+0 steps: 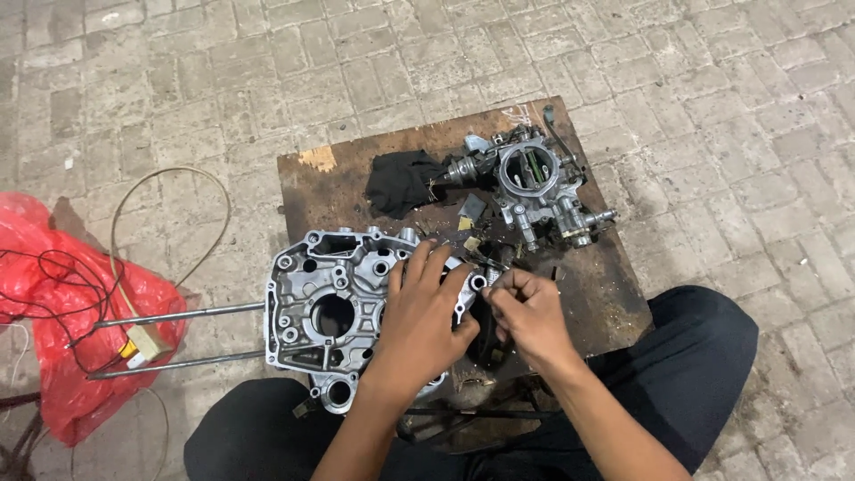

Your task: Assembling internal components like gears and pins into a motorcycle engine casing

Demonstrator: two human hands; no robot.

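At nine o'clock of the view lies one red plastic bag (53, 312) on the paved floor (178, 80), with dark thin wires on it and one small tan block (147, 338) at its right edge. Two long metal rods (169, 316) run from the bag side toward three o'clock and meet one silver engine case half (329, 303), which lies flat on the lower left part of one dark wooden board (356, 178); the board rests low on the floor. The left hand (423, 312) lies flat on the right part of this case, its fingers spread wide and pointing to twelve o'clock, and it pinches nothing. Just beside it, toward three o'clock, is the right hand (527, 312); its grip is pressed together on something small and dark, which I cannot tell, at the right edge of the case. At twelve o'clock of the hands lies one black rag (401, 183), and toward one o'clock stands one grey carburetor (534, 183) with its round opening upward, well apart from the case. Small scraps lie between them. The person's two dark-trousered knees (695, 356) show at the bottom.
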